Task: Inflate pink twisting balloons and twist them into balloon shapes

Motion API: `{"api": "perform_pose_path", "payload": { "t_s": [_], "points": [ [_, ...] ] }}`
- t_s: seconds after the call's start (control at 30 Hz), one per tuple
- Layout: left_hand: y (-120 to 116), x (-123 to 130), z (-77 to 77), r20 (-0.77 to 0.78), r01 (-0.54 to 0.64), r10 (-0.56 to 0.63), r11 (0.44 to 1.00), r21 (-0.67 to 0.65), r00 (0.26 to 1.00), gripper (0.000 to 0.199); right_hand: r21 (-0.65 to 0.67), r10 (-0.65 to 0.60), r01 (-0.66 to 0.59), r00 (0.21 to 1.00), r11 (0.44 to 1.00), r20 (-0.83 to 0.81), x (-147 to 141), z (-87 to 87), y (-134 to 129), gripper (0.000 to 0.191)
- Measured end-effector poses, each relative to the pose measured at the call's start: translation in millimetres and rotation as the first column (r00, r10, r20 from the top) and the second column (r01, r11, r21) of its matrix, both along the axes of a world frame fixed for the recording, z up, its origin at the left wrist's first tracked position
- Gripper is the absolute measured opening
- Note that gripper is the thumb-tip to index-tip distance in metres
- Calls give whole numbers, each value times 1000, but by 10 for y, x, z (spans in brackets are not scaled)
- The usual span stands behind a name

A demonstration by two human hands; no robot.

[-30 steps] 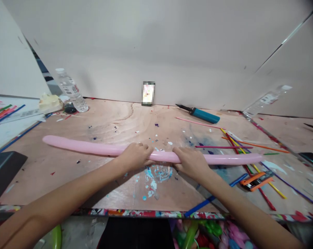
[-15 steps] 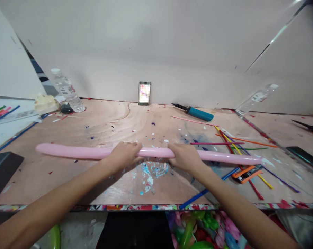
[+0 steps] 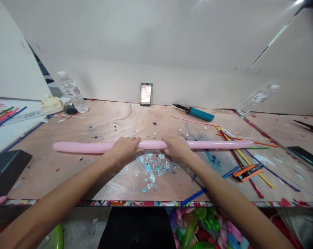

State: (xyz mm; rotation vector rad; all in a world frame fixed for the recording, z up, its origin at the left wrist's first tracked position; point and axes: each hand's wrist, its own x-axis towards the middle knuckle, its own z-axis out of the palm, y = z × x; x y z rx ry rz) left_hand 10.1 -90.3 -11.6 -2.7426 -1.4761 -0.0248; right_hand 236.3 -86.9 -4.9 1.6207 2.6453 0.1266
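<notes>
A long inflated pink modelling balloon [image 3: 151,144] stretches level across the middle of the table. My left hand [image 3: 125,148] wraps round it left of its middle, knuckles up. A short way to the right, my right hand [image 3: 176,148] is closed round the same balloon, leaving a bare stretch between the hands. The balloon's rounded end lies to the left; its thin end reaches over several loose uninflated balloons [image 3: 246,157] on the right. Beyond my hands lies a teal balloon pump [image 3: 200,113].
A phone [image 3: 146,94] leans on the back wall. Water bottles stand at the left [image 3: 74,93] and right [image 3: 257,100]. An orange and black cutter [image 3: 248,172] lies at the right. A dark box [image 3: 8,171] sits at the left edge. Below the table are coloured balloons [image 3: 198,228].
Both hands and the pink balloon have moved slightly away from me, and the balloon's right end has risen in view. The hands are slightly closer together. The view has shifted slightly.
</notes>
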Motion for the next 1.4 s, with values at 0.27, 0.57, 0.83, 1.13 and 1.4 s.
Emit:
{"api": "perform_pose_path", "payload": {
  "t_s": [0.27, 0.57, 0.83, 1.13, 1.4],
  "points": [
    [72, 105, 32, 32, 27, -28, 999, 38, 999, 41, 49, 19, -19, 1000, 999, 5, -33, 36, 141, 23],
    [54, -4, 34, -2, 39, -39, 997, 68, 999, 28, 53, 20, -20, 1000, 998, 1, 17, 102, 142, 32],
    [18, 123, -46, -4, 94, -94, 995, 35, 996, 23, -41, 50, -50, 999, 998, -1, -350, -17, 48, 22],
    [8, 143, -134, -36, 123, -122, 992, 30, 992, 21, -27, 67, -69, 997, 997, -49, -310, -103, -6, 22],
    [44, -104, -72, 38, 3, -8, 992, 130, 999, 38, 9, 25, -25, 999, 1000, -39, -128, 0, 97, 26]
  ]
}}
